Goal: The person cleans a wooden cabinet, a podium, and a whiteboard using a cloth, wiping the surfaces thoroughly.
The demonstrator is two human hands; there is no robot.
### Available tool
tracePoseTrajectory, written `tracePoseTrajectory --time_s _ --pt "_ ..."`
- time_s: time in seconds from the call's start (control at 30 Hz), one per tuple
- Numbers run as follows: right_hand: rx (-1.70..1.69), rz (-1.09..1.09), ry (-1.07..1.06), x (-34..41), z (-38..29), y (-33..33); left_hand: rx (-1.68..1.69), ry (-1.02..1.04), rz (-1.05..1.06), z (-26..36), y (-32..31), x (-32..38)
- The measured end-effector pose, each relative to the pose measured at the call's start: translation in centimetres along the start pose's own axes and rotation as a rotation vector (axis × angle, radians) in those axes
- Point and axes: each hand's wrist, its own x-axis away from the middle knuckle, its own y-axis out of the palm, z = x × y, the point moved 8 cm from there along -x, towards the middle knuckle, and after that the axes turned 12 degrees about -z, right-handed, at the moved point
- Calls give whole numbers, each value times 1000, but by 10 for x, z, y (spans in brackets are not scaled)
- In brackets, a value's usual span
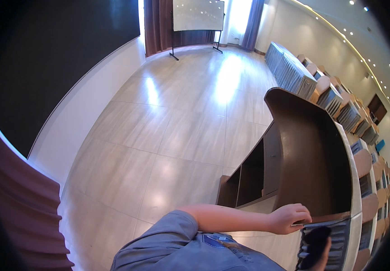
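Observation:
My left hand (292, 218) reaches across from a grey short sleeve, its fingers curled by the near corner of a dark brown wooden lectern (305, 159). I cannot make out whether anything is between those fingers. At the lower right, only part of my right hand (324, 256) shows, gripping a black object (316, 238) whose kind is too dark to tell. Behind that object hangs a pleated grey table skirt (341, 237) under a white tabletop (355, 233). Below its slanted top, the lectern has shelf compartments (252, 176).
A whiteboard on a wheeled stand (198, 15) is at the far end, before curtains (157, 27). A large black screen (80, 50) and a maroon curtain (22, 203) line the left. Skirted tables (289, 69) and covered chairs (362, 162) fill the right. Glossy floor tiles (181, 135) lie between.

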Motion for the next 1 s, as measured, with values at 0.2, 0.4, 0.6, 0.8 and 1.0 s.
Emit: tracePoseTrajectory --time_s 0.2,0.4,0.6,0.8,1.0 --pt "-484 -431 314 -39 176 130 -16 -170 1 -7 -63 80" --pt "-997 -549 528 -153 176 343 83 -642 197 -84 -192 199" --pt "-1242 -945 337 -302 56 580 407 -1200 720 -136 -356 367" --pt "-1485 -1323 427 -337 -93 782 754 -941 893 -117 -478 436" --pt "-1344 -1572 606 -349 -116 859 912 -448 1010 -106 -553 410"
